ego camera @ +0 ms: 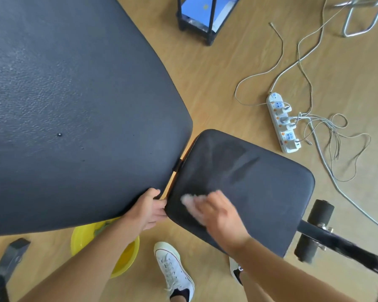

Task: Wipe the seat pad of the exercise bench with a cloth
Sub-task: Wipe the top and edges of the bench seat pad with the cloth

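Head view: right hand [218,216] flat on pale cloth [189,200], dark padded seat pad [260,182]; left hand [150,209] grips dark backrest [74,105]; unpinched cloth could slip.

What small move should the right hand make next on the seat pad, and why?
Probably slide the cloth under the right hand toward the end of the seat pad by the foam roller: wet streaks show only near the backrest pad, which the left hand grips, and that end looks dry.
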